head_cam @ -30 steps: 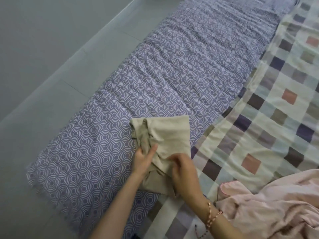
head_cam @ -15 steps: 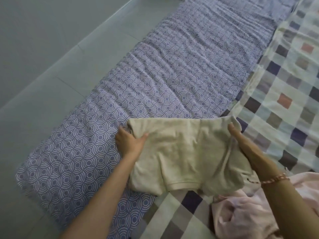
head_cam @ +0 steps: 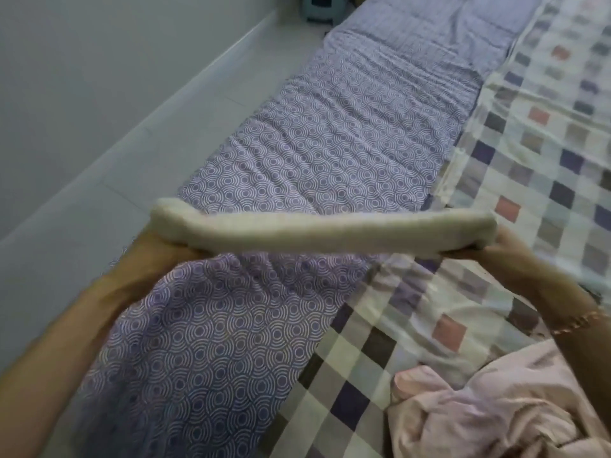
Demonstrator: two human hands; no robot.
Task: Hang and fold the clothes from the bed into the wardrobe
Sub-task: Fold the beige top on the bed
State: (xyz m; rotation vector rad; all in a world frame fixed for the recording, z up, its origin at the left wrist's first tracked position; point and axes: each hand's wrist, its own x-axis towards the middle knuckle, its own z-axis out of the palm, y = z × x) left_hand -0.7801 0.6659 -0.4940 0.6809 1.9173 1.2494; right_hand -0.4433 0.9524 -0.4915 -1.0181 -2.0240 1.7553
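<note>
Mid-frame, a blurred cream cloth garment (head_cam: 330,234) stretches flat and edge-on, its ends gripped by the left hand (head_cam: 162,251) and the right hand (head_cam: 515,249).

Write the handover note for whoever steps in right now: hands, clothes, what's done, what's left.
Left hand: holds the left end of the beige garment.
Right hand: holds its right end; garment stretched in the air above the bed, blurred.
Pink garment: crumpled on the checked blanket.
Done: nothing visibly put away; wardrobe not in view.
Left: probably finish folding the beige garment, store it, then the pink one.
</note>
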